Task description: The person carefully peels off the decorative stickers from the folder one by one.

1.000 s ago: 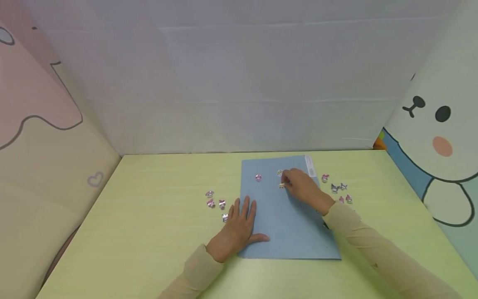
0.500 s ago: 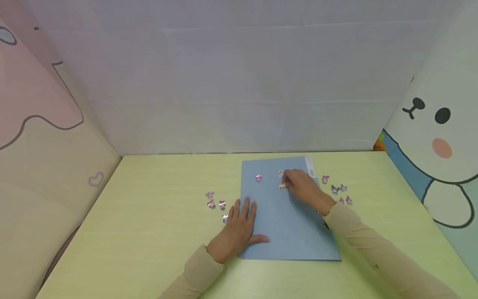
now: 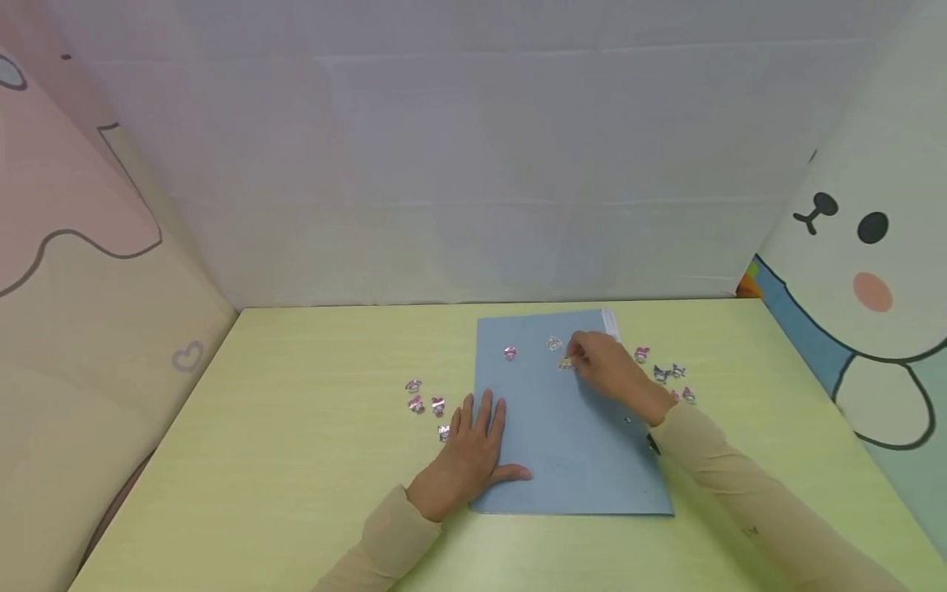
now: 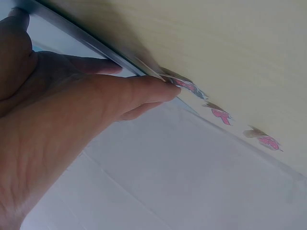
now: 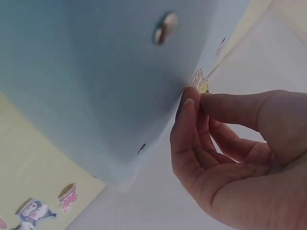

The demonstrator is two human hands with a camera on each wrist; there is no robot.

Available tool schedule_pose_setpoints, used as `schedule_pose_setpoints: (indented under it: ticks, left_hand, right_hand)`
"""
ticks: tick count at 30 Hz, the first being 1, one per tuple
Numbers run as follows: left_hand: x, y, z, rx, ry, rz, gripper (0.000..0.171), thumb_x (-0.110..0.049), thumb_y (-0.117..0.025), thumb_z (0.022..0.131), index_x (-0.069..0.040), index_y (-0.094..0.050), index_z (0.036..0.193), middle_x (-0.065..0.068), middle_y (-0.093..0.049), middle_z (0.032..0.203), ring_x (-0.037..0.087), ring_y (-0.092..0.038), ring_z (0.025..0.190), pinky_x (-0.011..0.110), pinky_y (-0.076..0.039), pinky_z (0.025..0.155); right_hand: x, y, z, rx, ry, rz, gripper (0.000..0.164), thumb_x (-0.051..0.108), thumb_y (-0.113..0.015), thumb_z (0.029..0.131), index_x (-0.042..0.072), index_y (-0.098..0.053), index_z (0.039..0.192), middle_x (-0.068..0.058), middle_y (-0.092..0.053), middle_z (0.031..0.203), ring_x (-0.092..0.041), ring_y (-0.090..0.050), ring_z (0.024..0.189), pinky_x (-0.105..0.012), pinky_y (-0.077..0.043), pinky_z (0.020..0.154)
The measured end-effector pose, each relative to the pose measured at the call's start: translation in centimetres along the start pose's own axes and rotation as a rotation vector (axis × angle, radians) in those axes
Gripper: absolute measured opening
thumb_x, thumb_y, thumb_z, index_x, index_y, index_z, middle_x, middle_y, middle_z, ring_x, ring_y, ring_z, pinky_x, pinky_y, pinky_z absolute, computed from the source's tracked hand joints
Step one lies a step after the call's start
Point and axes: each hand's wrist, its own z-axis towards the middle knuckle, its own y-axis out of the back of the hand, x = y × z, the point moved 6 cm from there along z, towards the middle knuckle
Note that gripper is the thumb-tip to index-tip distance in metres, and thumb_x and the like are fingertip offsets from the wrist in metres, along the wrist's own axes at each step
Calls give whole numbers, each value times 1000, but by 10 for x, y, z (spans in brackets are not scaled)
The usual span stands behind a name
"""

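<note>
A blue folder [image 3: 570,444] lies on the table, with a pink sticker [image 3: 510,353] and a pale sticker [image 3: 554,344] on its upper part. My right hand [image 3: 612,366] pinches the edge of a small yellow sticker [image 3: 565,363] between thumb and index finger, right at the folder's surface. In the right wrist view, the yellow sticker [image 5: 200,81] stands out past the fingertips, partly hidden by them. My left hand [image 3: 469,452] rests with spread, straight fingers along the folder's left edge, its thumb across the cover.
Several pink and grey character stickers [image 3: 416,404] lie on the table left of the folder, one right by the left fingers. More stickers [image 3: 661,374] lie on the right, some partly behind the right forearm. A white wall [image 3: 473,247] closes off the table's far edge [image 3: 355,306].
My right hand has shifted slightly to the right, and the yellow sticker has moved a little up and right with it, showing more of its face. My left hand stays in place.
</note>
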Motion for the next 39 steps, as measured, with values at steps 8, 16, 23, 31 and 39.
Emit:
schedule_pose_setpoints:
  ticks: [8,16,23,31,39]
  left_hand:
    - [1,-3,0,-6,-10,-37,99,-64,-67,90,9,-38,151,31,-36,157,55,-35,142,60,-37,111]
    - [0,-1,-1,-22,-23,-50,98,-61,-69,89,10,-39,150,32,-37,156,57,-35,141,61,-38,109]
    - [0,-1,0,15,0,-27,99,-64,-67,89,8,-38,152,30,-36,157,54,-34,143,59,-37,112]
    - [0,-2,0,24,8,-36,100,-64,-68,89,7,-38,153,29,-35,158,54,-33,143,59,-35,113]
    - [1,-2,0,26,7,-25,99,-64,-67,90,7,-38,152,29,-36,158,54,-33,144,59,-35,113]
  right_hand:
    - [-6,6,-3,-1,-29,30,5,-9,-64,92,-6,-65,96,-18,-68,93,-37,-67,91,-51,-55,80]
    - [-13,12,-7,-7,-46,43,3,-7,-66,91,-6,-64,92,-17,-66,91,-36,-65,89,-50,-53,76]
    - [-20,20,-15,-14,-85,49,4,-7,-64,93,-5,-64,95,-17,-69,92,-34,-66,87,-50,-53,77]
    - [-31,28,-25,-32,-127,56,6,-6,-63,94,-6,-64,100,-20,-70,95,-35,-66,89,-51,-54,78]
    - [-36,36,-35,-51,-115,83,5,-6,-64,95,-6,-63,100,-18,-69,93,-33,-67,87,-48,-55,76]
